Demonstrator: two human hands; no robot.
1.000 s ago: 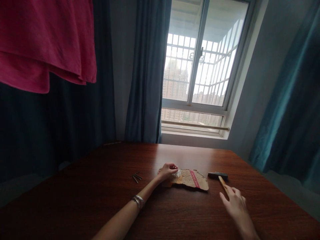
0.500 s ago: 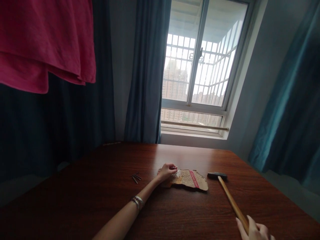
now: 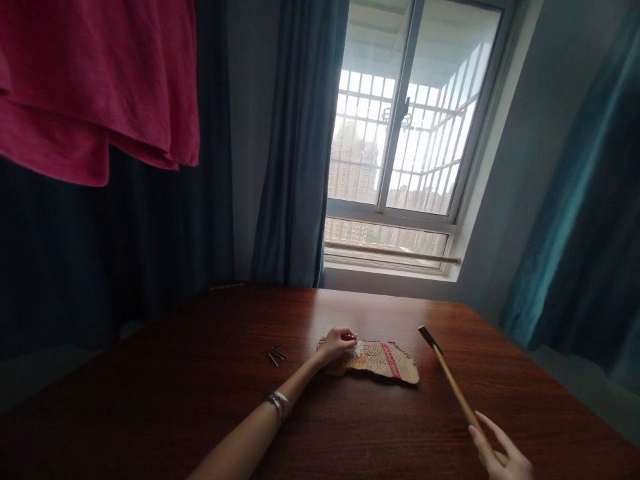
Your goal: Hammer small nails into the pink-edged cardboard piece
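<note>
My left hand (image 3: 340,343), fingers pinched together, rests over the left part of a flat, ragged-edged piece of patterned cardboard (image 3: 383,360). Whatever is between its fingertips is too small to make out. The cardboard is tan with dark specks and a red stripe. My right hand (image 3: 500,447), at the lower right, is closed around the wooden handle of a hammer (image 3: 457,393). The hammer's dark head is tilted above the table, right of the cardboard. Left of my left hand, several dark nails (image 3: 276,353) lie in a loose pile.
Everything lies on a glossy reddish-brown wooden table (image 3: 200,400). Behind it are a barred window (image 3: 395,133) and blue curtains (image 3: 295,147). A pink cloth (image 3: 100,87) hangs at the upper left. A bracelet (image 3: 278,403) circles my left wrist.
My right hand has lifted the hammer; its head, which lay flat on the table, is now raised and turned. My left hand stays at the same place on the cardboard.
</note>
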